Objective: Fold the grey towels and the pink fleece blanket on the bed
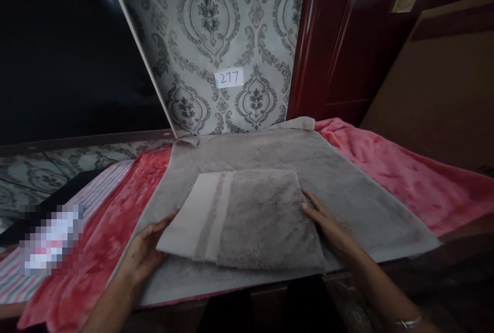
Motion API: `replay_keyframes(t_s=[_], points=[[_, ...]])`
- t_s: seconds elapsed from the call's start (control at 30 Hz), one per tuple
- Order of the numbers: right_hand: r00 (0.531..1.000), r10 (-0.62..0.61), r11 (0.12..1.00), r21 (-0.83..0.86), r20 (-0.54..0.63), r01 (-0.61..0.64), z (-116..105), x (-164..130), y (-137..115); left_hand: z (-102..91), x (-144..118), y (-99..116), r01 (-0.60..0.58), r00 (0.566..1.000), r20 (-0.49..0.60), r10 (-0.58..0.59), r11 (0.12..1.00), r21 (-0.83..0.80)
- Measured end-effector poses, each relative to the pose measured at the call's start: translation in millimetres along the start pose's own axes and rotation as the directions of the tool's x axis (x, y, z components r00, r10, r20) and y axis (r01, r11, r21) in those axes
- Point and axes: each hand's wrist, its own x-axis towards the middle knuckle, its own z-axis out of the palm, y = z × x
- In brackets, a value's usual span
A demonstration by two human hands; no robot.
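A folded grey towel (250, 217) with a pale striped border lies on top of a larger grey towel (347, 178) spread flat. My left hand (144, 250) grips the folded towel's left, striped edge, fingers tucked under it. My right hand (328, 225) presses against its right edge, fingers lying flat on the fabric. Both towels rest on a pink plush blanket (386, 168) covering the surface.
Patterned grey wallpaper (216, 24) with a small label reading 277 (229, 77) stands behind. A dark red wooden door (339, 39) is at the right, a brown panel (443, 81) beside it. Striped cloth (96, 189) and a blurred object (52, 240) lie at the left.
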Motion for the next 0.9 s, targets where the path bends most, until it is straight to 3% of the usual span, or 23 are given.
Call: replay_keyframes(t_s=[0.13,0.27,0.43,0.57,0.8,0.9], points=[[0.999,-0.018,0.999,-0.04,0.026,0.019,5.5,-4.5,-4.2,10.0,7.8,5.5,-0.083,0.993,-0.062,0.101,0.967,0.241],[0.999,-0.016,0.997,-0.078,0.03,0.018,10.3,-10.8,-8.7,11.9,10.1,2.5,-0.18,0.978,-0.022,0.207,0.896,0.406],[1.0,0.004,0.999,0.043,0.013,-0.005,8.7,-2.4,-33.4,6.3,13.8,2.5,-0.045,0.999,0.034,0.038,0.969,0.243],[1.0,0.003,0.999,0.049,-0.014,-0.003,-3.3,12.6,-47.1,9.5,13.0,0.5,-0.015,0.999,0.054,0.006,0.988,0.154],[0.969,0.246,0.957,0.158,-0.005,-0.242,-13.2,2.7,-15.8,23.0,22.8,-7.1,0.043,0.981,0.183,-0.071,0.987,0.154],[0.966,0.259,0.954,0.161,-0.011,-0.254,-9.4,0.1,-14.8,32.5,35.5,-5.5,-0.03,0.965,0.261,-0.025,0.979,0.204]])
